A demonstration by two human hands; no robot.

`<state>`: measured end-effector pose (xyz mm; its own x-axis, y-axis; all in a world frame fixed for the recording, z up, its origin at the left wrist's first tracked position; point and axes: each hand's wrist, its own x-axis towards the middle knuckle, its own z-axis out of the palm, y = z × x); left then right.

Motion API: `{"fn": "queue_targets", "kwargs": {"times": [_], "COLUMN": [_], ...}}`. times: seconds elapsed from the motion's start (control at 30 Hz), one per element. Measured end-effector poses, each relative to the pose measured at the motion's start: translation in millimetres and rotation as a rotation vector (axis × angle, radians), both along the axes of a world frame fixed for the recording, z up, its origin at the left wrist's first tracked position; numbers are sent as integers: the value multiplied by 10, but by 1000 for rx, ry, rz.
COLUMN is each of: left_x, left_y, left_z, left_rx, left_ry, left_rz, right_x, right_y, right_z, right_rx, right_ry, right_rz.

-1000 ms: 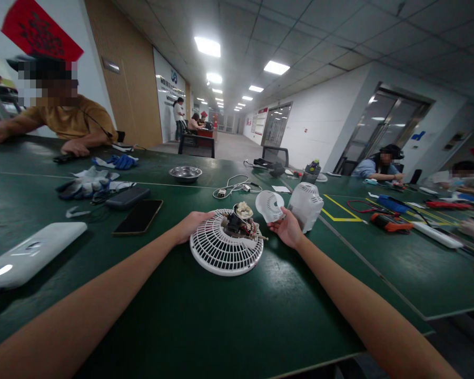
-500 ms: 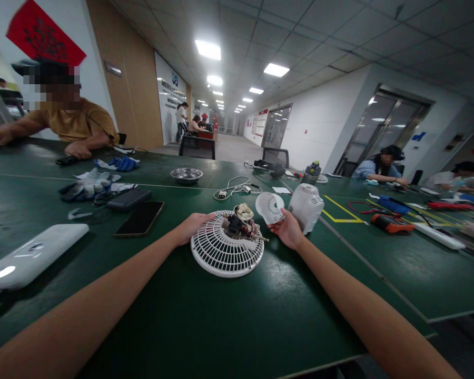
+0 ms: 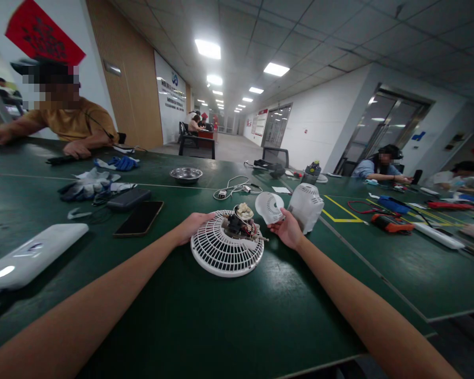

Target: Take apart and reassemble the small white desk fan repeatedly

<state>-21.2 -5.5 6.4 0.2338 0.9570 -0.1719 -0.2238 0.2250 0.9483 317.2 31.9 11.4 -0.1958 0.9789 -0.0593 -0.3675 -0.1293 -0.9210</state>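
Grille, round, white, radially slatted

The fan grille is white — rings crossed by radiating ribs — as are the slotted cover and the vented housing, while the motor is dark with red wires and a cream clump. The tabletop is deep green with yellow tape lines, the multimeter orange and black, the bowl silver, the gloves grey and blue.

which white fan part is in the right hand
The thin slotted cover in the right hand; the round grille is at the left hand, the boxy housing stands farther right.
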Motion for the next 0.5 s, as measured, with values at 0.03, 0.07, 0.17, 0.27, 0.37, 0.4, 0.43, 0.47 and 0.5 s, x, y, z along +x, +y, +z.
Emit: {"fn": "queue_targets", "kwargs": {"times": [0.03,0.07,0.17,0.27,0.37,0.4,0.43,0.47,0.5], "left_x": [-2,-5,-8,-4,2,4,5,6,5], "left_y": [1,1,-2,-10,-16,-18,-19,-19,-20], "left_z": [0,1,8,21,34,37,39,40,41], "left_rx": [2,2,-3,3,4,0,-3,-5,-5], "left_ry": [3,6,15,23,26,28,28,28,26], "left_rz": [-1,-3,-4,-6,-5,-3,-2,2,3], "right_x": [-1,-1,-6,-13,-21,-22,-24,-25,-26], "right_y": [-2,-5,-11,-15,-19,-22,-25,-28,-32], "right_z": [0,1,5,11,19,22,26,29,33], "right_rx": [0,0,-1,-2,-4,-5,-5,-4,-4], "right_ry": [-1,-2,-4,-5,-5,-6,-8,-9,-10], "right_rz": [-1,-2,-8,-12,-12,-11,-11,-10,-10]}}
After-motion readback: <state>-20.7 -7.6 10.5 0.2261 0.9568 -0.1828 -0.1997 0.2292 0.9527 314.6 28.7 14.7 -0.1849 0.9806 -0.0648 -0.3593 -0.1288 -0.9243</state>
